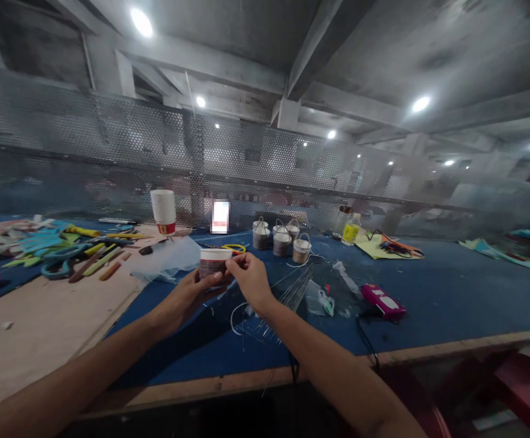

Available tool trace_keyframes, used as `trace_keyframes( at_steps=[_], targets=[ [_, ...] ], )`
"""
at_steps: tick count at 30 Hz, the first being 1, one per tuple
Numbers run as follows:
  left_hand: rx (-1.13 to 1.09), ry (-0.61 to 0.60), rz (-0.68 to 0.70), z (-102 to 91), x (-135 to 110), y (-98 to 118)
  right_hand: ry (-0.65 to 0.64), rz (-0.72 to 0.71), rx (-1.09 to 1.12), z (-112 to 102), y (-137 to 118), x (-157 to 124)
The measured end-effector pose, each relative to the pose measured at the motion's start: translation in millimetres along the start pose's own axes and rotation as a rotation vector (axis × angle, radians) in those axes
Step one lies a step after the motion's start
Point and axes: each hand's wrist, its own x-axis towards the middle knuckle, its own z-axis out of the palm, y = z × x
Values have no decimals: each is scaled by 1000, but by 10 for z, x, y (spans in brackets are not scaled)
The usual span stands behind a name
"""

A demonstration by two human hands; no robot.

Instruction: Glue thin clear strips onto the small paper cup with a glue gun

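The blue tabletop [438, 286] carries small handled cups [282, 244], bunched towards the back, probably for working room. Nearer, the left grip [199, 285] curls mostly closed around a raised paper cup [213, 264], seemingly steadying it; the right grip [247, 274] bunches its fingertips at the cup's side (whether pinching anything, I cannot tell).

Worn on my head, one camera looks forward and down over my bare left hand [196, 286] and bare right hand [253, 278], close above a long blue-covered worktable [442, 298]; its wide view faces a grey perforated-metal screen [146, 131] beyond and reaches up to the grey concrete ceiling [241, 27].
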Motion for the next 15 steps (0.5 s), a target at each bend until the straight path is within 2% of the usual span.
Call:
trace_keyframes(
  at_steps=[9,15],
  targets=[
    [-36,-27,3,4,-49,69,-29,13,48,-17,45,21],
    [-60,-49,-13,-14,-36,72,-52,14,72,-31,-30,-5]
  ],
)
